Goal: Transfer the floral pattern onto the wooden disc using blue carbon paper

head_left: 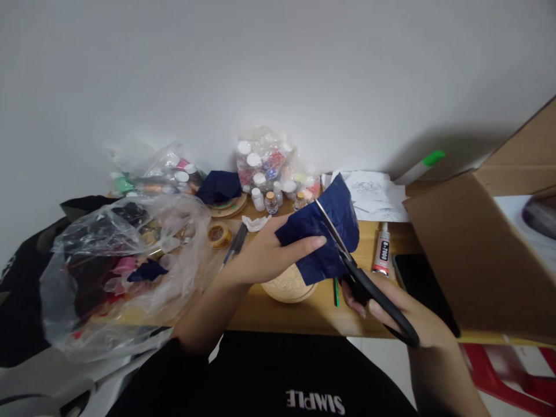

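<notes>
My left hand [271,252] pinches a dark blue piece of fabric [304,231], thumb on top and the other fingers hidden beneath. My right hand [399,307] is wrapped round the black handles of a pair of scissors [376,295]. Their blades lie across the fabric and point up and to the left; one blade shows on top of it. Under the fabric, a round carved wooden disc [289,286] rests on the table, partly covered. A thin green stick [336,292] lies beside the disc, close to my right hand.
On the left sits a clear plastic bag [186,214] of scraps. Small bottles [258,200] and bagged jars [260,156] line the wall. Drawn paper sheets [373,194], a glue tube [383,252], a black phone [421,284] and a cardboard box [473,260] occupy the right.
</notes>
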Demonstrator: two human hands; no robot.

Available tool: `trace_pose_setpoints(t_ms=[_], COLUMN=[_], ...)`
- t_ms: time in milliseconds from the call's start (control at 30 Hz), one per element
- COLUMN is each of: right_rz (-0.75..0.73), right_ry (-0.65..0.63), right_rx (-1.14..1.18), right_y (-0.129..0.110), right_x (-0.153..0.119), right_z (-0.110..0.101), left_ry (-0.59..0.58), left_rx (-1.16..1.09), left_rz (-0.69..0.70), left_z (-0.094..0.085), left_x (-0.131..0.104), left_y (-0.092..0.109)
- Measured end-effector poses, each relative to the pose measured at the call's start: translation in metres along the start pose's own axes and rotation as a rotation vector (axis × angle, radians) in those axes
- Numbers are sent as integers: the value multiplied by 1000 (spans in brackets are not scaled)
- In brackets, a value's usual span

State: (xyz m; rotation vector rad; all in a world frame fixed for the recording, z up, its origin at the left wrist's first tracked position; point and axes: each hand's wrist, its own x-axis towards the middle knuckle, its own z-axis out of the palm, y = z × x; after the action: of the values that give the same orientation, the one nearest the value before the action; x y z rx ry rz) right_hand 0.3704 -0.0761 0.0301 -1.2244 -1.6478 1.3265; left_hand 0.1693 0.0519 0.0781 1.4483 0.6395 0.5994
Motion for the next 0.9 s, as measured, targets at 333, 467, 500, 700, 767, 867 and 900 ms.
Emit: trace_pose_setpoints(t_ms=[333, 467, 500, 700, 767, 867, 900], right_rz=[33, 33, 24, 5, 8, -12, -23], right_ry=[39, 51, 55, 73, 55, -23, -44], right_rx=[42, 63, 69, 80, 81, 101, 110], right_y=[-2, -2, -2, -2, 1, 6, 7], right_x=[-1, -2, -2, -2, -3, -3, -3], right_z=[3, 6, 6, 6, 5, 4, 4], left_ry=[-6, -12, -1, 186, 255, 279, 279], left_rx=[78, 74, 73, 110, 145, 144, 126], left_rz=[47, 23, 24, 125, 165, 176, 174], left_z=[-3, -2, -2, 0, 1, 2, 3], left_x=[-2, -4, -4, -4, -3, -2, -2], left_y=[0, 5, 5, -1, -2, -2, -2])
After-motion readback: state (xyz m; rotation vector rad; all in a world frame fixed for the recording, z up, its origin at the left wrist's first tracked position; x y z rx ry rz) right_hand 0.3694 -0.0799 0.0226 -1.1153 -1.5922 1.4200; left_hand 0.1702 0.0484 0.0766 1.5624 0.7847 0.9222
